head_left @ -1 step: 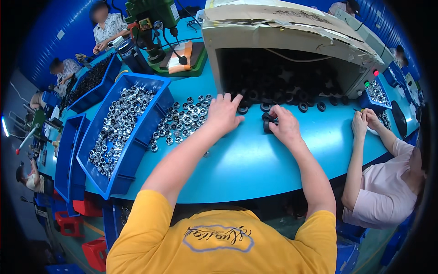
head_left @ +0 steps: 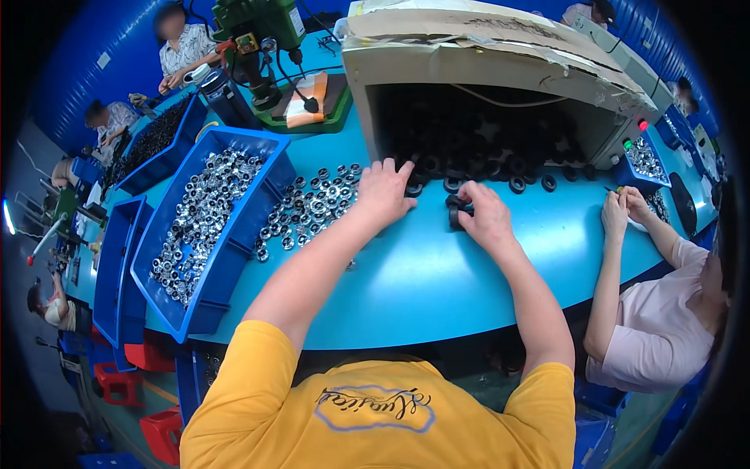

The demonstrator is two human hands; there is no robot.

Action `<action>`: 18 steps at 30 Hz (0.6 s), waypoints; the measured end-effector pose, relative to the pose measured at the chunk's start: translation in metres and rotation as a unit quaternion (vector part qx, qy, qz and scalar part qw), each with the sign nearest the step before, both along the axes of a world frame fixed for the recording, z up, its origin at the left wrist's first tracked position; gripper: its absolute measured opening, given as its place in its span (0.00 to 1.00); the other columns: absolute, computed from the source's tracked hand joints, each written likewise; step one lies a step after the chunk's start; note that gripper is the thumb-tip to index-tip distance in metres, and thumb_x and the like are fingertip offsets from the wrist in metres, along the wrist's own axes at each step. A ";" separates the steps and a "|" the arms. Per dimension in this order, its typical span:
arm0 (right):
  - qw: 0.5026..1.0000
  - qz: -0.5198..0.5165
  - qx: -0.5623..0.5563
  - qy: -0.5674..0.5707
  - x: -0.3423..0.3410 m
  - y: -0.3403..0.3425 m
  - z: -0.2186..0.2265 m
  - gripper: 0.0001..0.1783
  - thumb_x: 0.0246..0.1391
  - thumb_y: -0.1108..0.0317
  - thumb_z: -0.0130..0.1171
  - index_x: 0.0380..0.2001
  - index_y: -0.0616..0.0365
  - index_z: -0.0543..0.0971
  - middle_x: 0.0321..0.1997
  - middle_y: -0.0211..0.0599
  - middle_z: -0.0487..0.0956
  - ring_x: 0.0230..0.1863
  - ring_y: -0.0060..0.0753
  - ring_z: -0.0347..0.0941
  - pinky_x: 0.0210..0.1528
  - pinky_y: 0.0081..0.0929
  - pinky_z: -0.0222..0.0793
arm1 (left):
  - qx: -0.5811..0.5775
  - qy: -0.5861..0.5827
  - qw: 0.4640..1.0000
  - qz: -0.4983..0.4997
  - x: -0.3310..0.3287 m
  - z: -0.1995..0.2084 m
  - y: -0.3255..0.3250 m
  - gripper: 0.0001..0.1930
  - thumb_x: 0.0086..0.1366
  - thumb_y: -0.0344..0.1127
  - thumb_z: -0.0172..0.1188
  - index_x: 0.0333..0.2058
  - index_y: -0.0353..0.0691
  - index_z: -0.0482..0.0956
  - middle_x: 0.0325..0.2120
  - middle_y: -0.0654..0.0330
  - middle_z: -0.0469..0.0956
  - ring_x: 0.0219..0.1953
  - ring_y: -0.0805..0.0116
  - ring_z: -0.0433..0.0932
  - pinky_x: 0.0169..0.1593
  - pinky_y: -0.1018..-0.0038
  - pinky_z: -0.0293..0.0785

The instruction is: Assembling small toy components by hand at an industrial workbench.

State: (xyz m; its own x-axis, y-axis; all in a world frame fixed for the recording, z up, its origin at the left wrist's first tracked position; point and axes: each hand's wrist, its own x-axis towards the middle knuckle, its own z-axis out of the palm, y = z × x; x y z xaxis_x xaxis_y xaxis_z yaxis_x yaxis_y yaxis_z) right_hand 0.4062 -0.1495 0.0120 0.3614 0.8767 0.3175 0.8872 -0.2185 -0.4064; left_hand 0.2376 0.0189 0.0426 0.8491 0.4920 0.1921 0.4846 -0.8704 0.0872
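Note:
My right hand point(head_left: 486, 217) is closed, thumb and fingers pinching a few dark round rings point(head_left: 455, 213) just above or on the blue tabletop. My left hand point(head_left: 383, 194) lies with its fingers stretched apart at the left front corner of the box opening, next to a black ring point(head_left: 414, 189); nothing shows in its grip. Many more black rings point(head_left: 512, 166) are heaped inside the box and spill along its front edge. Left of my left hand, shiny metal ring-shaped parts point(head_left: 319, 205) are scattered on the table.
A worn pale box point(head_left: 361, 98) stands at the back. On the left, a blue bin point(head_left: 211, 301) holds metal parts, beside another blue bin point(head_left: 105, 313). A green drill press point(head_left: 332, 121) stands behind. At the right, a co-worker's hands point(head_left: 625, 205) work over the table.

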 end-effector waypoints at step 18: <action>0.998 0.015 0.009 0.065 0.047 0.047 0.018 0.21 0.46 0.72 0.63 0.47 0.47 0.80 0.47 0.40 0.74 0.49 0.48 0.76 0.50 0.42 0.75 | -0.106 0.013 0.986 -0.132 0.092 -0.013 0.024 0.31 0.53 0.24 0.60 0.59 0.46 0.71 0.49 0.40 0.71 0.48 0.38 0.75 0.53 0.53 0.76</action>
State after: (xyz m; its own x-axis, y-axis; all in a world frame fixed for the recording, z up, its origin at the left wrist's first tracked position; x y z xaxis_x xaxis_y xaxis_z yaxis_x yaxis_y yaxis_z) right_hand 0.4527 -0.1024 0.0298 0.3743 0.8825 0.2849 0.8327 -0.1847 -0.5220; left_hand 0.3296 0.0429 0.0292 0.9561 0.2801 0.0861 0.2482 -0.9302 0.2706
